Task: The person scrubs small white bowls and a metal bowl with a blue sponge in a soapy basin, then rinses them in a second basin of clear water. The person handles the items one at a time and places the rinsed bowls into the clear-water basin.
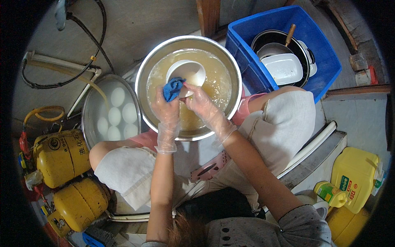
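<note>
A large round metal basin (140, 77) with cloudy, yellowish water stands before me. Over the water is a white bowl (197, 69), tilted with its inside showing. My left hand (166, 103), in a clear plastic glove, grips a blue cloth (172, 89) at the bowl's near left rim. My right hand (197, 100), gloved alike, holds the near edge of the bowl, its fingertips close to the cloth. The fingers beneath the rim are partly hidden.
Left, another metal basin (139, 108) holds several white bowls under water near yellow gas cylinders (61, 157). At upper right, a blue plastic tub (247, 61) contains a black pot, a wooden-handled pan and a white dish (285, 69). Yellow detergent containers (355, 176) stand lower right.
</note>
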The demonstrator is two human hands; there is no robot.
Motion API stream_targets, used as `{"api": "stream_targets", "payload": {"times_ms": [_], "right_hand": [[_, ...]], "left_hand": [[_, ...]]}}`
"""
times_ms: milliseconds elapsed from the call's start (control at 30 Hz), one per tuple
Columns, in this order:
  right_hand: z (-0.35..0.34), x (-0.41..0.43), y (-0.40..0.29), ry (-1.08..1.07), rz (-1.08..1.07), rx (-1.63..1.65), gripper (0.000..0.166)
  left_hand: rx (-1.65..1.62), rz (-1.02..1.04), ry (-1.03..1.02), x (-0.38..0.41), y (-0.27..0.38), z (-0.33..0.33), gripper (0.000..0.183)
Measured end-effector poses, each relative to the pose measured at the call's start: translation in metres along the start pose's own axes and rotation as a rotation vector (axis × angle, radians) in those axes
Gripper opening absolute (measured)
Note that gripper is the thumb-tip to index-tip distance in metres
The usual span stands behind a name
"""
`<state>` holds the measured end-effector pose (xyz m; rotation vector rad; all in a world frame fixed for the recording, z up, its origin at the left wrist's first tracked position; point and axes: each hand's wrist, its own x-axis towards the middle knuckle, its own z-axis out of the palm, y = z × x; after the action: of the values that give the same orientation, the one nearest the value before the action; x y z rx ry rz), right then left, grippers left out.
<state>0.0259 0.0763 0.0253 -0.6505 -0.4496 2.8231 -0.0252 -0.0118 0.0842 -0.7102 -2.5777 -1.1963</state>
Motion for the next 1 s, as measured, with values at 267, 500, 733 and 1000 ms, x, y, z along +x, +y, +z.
{"api": "stream_targets", "payload": {"times_ms": [267, 500, 733, 1000], "right_hand": [[0.007, 0.007, 0.002, 0.027, 0.049, 0.122, 0.025], [0.009, 0.002, 0.000, -0.039, 0.033, 0.102, 0.027], [0.012, 0.001, -0.004, -0.100, 0.048, 0.219, 0.040], [-0.006, 0.006, 0.001, -0.147, 0.214, 0.123, 0.064]], "left_hand": [[0.027, 0.013, -0.008, 0.002, 0.003, -0.005, 0.021], [0.002, -0.032, -0.034, 0.003, 0.009, -0.007, 0.019], [-0.312, -0.242, -0.051, 0.007, -0.003, 0.005, 0.017], [-0.673, -0.539, 0.110, -0.006, -0.037, 0.010, 0.012]]}}
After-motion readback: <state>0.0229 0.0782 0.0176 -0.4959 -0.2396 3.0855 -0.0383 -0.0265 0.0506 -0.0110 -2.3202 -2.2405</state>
